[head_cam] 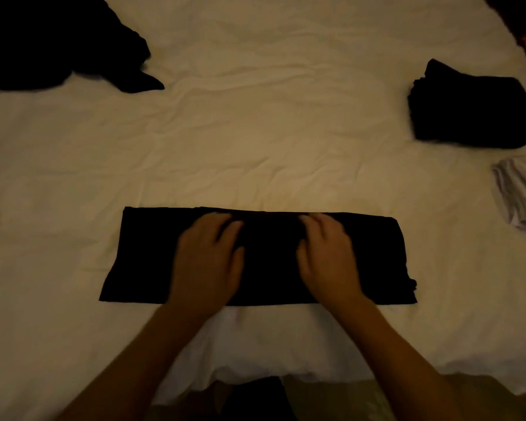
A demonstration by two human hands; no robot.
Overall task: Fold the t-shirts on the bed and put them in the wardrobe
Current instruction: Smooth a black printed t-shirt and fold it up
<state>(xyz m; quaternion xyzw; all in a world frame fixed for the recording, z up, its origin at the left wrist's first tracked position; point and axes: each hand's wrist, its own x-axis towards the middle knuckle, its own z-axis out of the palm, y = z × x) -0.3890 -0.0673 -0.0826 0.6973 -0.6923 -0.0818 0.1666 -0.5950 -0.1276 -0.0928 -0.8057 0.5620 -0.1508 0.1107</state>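
Crumpled black garment heap [52,47] was cropped by left and top edges. White folded cloth [520,196] was cut off at right edge. Fingertips [225,226] were motion-blurred; grip could not be determined.

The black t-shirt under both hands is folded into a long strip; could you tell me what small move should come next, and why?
Probably fold one end over toward the middle: the black t-shirt lies as a flat strip, with the left hand and right hand resting on it.
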